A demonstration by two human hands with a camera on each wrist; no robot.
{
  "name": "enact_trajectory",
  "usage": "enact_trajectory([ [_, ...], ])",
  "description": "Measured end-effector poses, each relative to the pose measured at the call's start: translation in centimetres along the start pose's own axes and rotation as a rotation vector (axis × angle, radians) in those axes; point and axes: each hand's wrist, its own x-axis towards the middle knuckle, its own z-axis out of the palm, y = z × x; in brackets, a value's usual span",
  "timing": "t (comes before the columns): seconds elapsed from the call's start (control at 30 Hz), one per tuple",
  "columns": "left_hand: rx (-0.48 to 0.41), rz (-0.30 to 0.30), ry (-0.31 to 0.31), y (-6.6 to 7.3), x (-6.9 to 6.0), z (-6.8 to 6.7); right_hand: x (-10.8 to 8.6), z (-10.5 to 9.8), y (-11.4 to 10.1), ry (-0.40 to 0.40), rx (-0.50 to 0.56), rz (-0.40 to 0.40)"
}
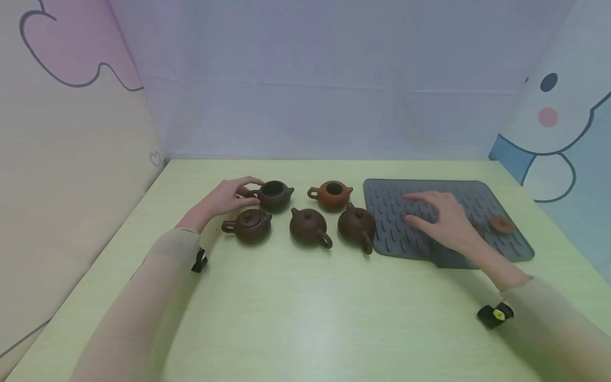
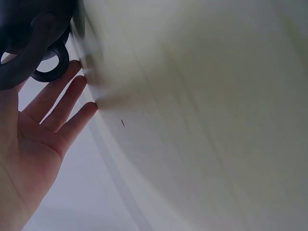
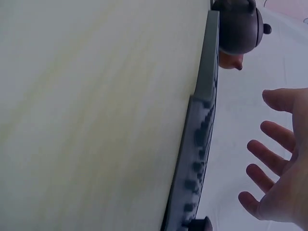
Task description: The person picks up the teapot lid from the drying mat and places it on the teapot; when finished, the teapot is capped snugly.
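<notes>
My left hand point(image 1: 229, 197) is at the handle side of a dark teapot point(image 1: 275, 196) without a lid, thumb and fingers spread around the handle. In the left wrist view, the fingers point(image 2: 72, 98) are straight, their tips at the tabletop; whether they touch the handle I cannot tell. Just in front stands a lidded brown teapot point(image 1: 249, 227). Over the grey ridged mat point(image 1: 396, 233) hovers my right hand point(image 1: 446, 220), fingers apart and holding nothing. A reddish-brown lid point(image 1: 503, 224) lies on the mat, and a darker lid point(image 1: 477, 228) is partly hidden behind that hand.
A reddish-brown teapot point(image 1: 331, 200) without a lid stands in the back row. Two lidded brown teapots, one in the middle point(image 1: 307, 228) and one point(image 1: 354, 227) against the mat's left edge, stand in front. A pale curtain point(image 1: 315, 122) hangs behind the table.
</notes>
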Motion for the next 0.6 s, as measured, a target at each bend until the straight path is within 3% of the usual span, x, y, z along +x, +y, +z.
enact_trajectory([
  [0.3,0.006,0.005,0.003,-0.1,0.1,0.0,-1.4,-2.6,3.7,-0.02,-0.18,-0.008],
  [0.6,0.013,0.005,0.015,-0.2,0.1,0.1,-3.0,-4.5,7.3,-0.028,-0.182,-0.061],
])
